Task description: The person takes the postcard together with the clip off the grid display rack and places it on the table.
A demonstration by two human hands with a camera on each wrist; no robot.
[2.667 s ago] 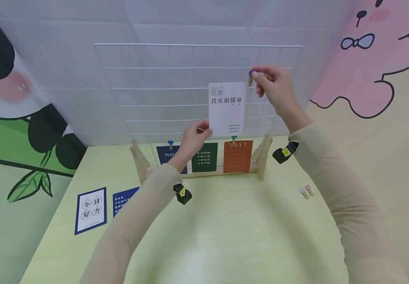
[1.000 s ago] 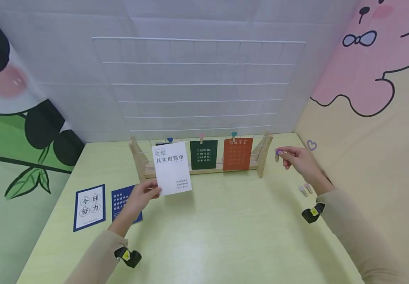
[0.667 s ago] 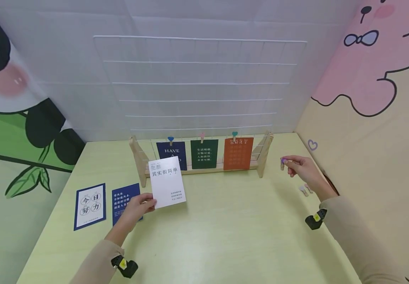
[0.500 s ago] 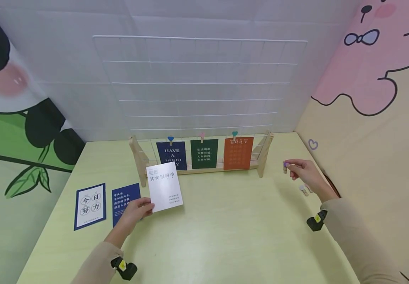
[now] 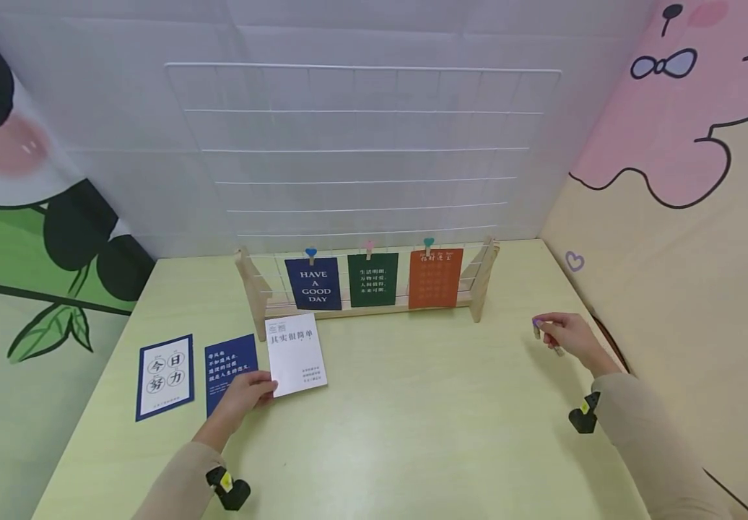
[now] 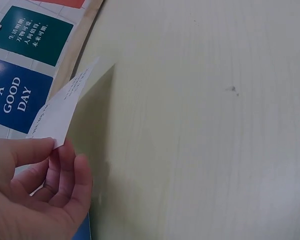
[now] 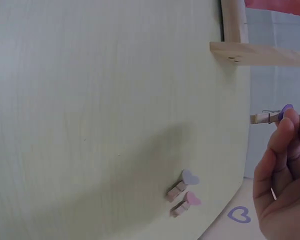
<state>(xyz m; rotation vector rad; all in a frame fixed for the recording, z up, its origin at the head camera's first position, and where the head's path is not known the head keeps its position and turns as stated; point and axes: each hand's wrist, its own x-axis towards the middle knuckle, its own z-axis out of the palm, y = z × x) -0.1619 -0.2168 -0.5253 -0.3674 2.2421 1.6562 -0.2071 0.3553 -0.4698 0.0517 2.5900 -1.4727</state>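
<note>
In the head view my left hand [image 5: 242, 396] pinches a white card [image 5: 296, 355] by its lower left corner. The left wrist view shows that card [image 6: 65, 110] tilted, its far end raised over its shadow on the table. My right hand [image 5: 572, 336] is at the table's right side, pinching a small wooden clothespin [image 7: 264, 118] with a purple heart top between thumb and fingertips. Below it in the right wrist view lie two more clothespins, one with a grey-lilac heart [image 7: 190, 177] and one with a pink heart [image 7: 192, 199].
At the back stands a white wire grid [image 5: 361, 152] on wooden feet [image 5: 257, 296]. Clipped low on it are a navy card [image 5: 312, 284], a green card [image 5: 372, 280] and an orange card [image 5: 435, 279]. A blue-bordered card [image 5: 164, 378] and a blue card [image 5: 227, 365] lie at left.
From up against the grid, both hands have come down and apart. The left brought the white card low beside the blue card; the right carried the purple clothespin toward the loose clothespins.
</note>
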